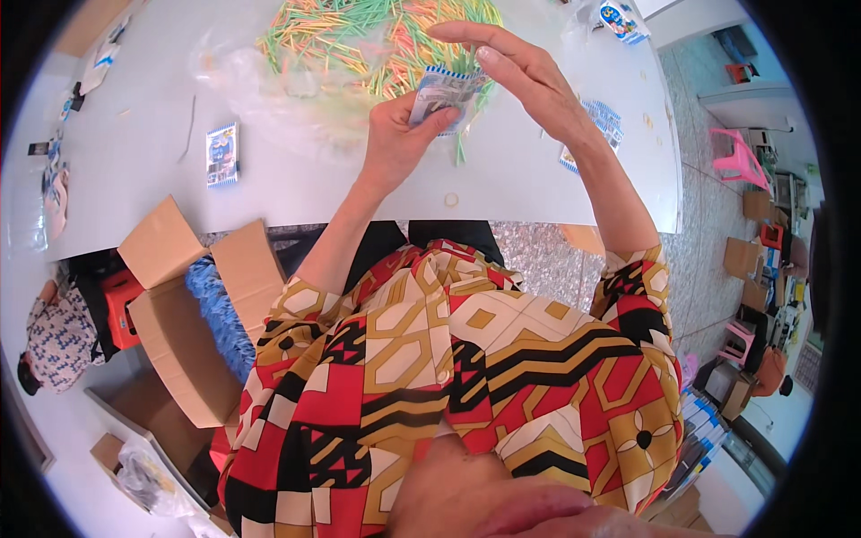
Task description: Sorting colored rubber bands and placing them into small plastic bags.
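My left hand [395,139] grips a small blue-and-white packet [441,100] over the table, the thumb across its front. Thin green sticks [465,63] show at the packet's striped upper edge. My right hand [529,76] arches over that edge, fingers stretched out and thumb apart, close to the sticks; whether it touches them is unclear. Behind both hands lies a large heap of thin green, yellow and orange sticks [332,36], partly on clear plastic film [235,76]. A few green sticks [461,148] hang or lie just below the packet.
Similar packets lie on the white table [296,179]: one at left [222,154], one beside my right forearm [601,125], one at far right [623,22]. An open cardboard box [184,350] with blue packets stands below the table's edge. Another person [58,332] is at far left.
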Available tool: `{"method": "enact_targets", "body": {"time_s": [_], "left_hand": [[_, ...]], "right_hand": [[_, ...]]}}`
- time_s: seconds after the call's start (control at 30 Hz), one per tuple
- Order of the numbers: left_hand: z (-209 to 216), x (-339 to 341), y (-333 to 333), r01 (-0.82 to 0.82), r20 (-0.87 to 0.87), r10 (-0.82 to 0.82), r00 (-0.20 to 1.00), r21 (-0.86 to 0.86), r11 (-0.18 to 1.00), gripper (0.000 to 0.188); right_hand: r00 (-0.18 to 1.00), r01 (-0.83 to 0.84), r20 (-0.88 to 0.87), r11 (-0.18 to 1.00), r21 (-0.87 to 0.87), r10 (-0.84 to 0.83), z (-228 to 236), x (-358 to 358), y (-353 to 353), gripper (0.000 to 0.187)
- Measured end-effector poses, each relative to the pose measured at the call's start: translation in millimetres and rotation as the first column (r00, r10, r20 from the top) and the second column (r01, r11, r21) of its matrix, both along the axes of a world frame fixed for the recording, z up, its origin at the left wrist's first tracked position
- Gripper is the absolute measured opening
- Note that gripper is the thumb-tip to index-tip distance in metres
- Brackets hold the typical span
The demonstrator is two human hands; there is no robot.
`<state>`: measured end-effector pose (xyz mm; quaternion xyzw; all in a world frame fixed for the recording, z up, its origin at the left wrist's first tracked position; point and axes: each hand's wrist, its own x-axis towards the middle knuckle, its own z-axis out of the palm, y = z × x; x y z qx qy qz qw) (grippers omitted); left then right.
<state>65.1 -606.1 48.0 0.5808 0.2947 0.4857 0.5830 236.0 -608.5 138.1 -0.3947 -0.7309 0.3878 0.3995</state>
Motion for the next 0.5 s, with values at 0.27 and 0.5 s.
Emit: {"method": "enact_targets", "body": {"time_s": [0.27,0.5], "left_hand": [[8.2,1.3,-5.1,0.083,0.139,-0.062,0.988,-0.152,0.985,0.023],[6.7,-0.6,-5.5,0.041,0.046,-0.035,0.998,-0.124,0.991,0.034]], "right_hand": [[0.994,0.021,0.110,1.000,-0.021,-0.018,-17.9,12.3,-2.5,0.035],[0.959,0.174,-0.233,0.984,0.031,-0.162,1.9,-0.1,-3.8,0.014]]}}
